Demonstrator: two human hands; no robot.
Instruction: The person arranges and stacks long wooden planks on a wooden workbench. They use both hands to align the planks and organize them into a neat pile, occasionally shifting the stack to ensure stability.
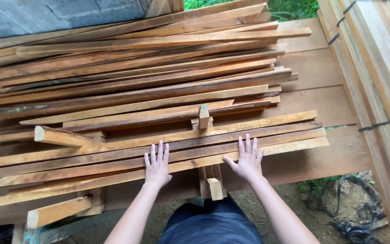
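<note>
Pressing flat, fingers spread, left hand point(157, 165) and right hand point(248, 159) rest on the near long reddish-brown wooden slats point(113, 168), gripping nothing.

A big wooden desk point(312, 68) holds the wood. Short cross blocks point(204, 116) lie on it. Long thin wooden strips point(136, 86) rest on top.

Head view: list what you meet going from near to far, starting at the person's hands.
left hand and right hand flat on the near slats → upright short block → big slat pile → grey wall
</note>
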